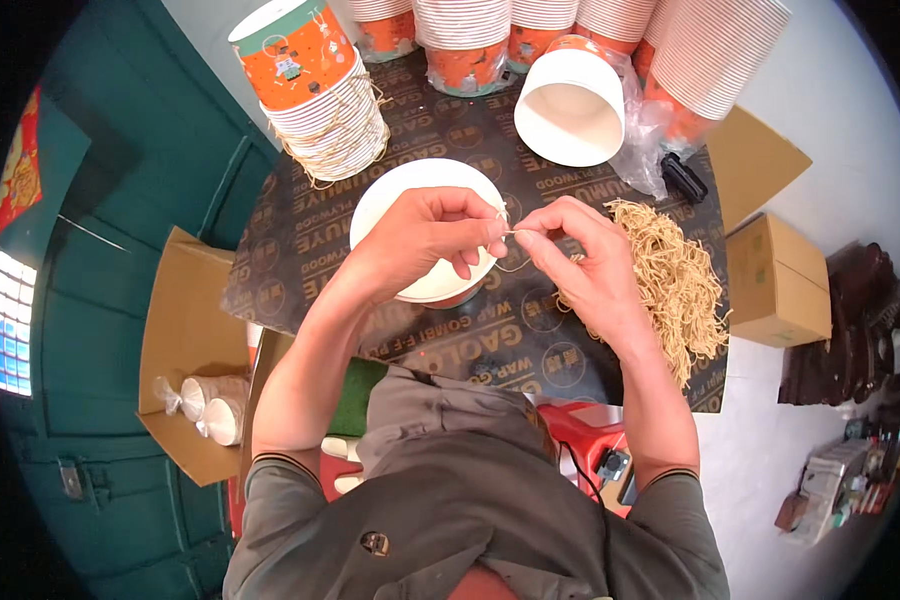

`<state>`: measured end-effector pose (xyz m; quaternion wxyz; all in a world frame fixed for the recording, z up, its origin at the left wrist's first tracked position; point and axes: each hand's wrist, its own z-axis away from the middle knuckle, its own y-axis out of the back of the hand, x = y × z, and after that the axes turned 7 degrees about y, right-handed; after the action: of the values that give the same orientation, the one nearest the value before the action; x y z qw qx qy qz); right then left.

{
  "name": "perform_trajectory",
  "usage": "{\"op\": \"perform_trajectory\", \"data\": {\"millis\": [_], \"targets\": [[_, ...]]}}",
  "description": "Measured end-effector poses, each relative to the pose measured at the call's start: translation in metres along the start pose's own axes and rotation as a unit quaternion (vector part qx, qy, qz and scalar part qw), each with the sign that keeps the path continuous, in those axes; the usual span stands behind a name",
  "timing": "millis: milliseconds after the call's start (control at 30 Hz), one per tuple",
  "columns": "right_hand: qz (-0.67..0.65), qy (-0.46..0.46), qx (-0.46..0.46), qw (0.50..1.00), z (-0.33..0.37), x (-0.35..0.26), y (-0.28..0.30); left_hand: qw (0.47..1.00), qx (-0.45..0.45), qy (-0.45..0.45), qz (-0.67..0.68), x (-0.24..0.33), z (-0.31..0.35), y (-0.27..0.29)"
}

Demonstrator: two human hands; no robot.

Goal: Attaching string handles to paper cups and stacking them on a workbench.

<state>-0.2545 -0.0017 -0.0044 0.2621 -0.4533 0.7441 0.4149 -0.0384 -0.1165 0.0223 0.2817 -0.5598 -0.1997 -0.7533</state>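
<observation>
Over the dark table, my left hand (425, 240) and my right hand (590, 260) almost meet, thumbs and forefingers pinched on a thin tan string (511, 232). A loop of the string hangs just below the fingertips. Under my left hand stands a white paper bowl (380, 200), its opening facing up and partly covered by the hand. To the right of my right hand lies a heap of loose tan strings (675, 285). At the back left is a stack of paper bowls (320, 115) with several strings hanging round it and an orange and green bowl on top.
More stacked paper bowls (460, 30) line the back of the table (440, 130). One white bowl (570, 110) lies tipped beside clear plastic wrap (645, 150) and a black object (683, 178). Cardboard boxes stand left (185, 350) and right (775, 280). A red stool (580, 430) shows below.
</observation>
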Motion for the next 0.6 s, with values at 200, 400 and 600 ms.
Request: {"op": "perform_trajectory", "data": {"millis": [200, 400, 600], "targets": [[0.009, 0.032, 0.020, 0.999, 0.006, 0.004, -0.014, 1.000, 0.021, -0.011, 0.000, -0.005, -0.004, 0.002], [0.034, 0.029, 0.041, 0.998, 0.006, 0.004, -0.021, 0.999, 0.028, -0.044, -0.010, -0.014, -0.008, 0.000], [-0.006, -0.040, 0.025, 0.999, 0.008, 0.007, -0.020, 0.988, 0.067, -0.104, -0.090, -0.016, -0.007, -0.004]]}}
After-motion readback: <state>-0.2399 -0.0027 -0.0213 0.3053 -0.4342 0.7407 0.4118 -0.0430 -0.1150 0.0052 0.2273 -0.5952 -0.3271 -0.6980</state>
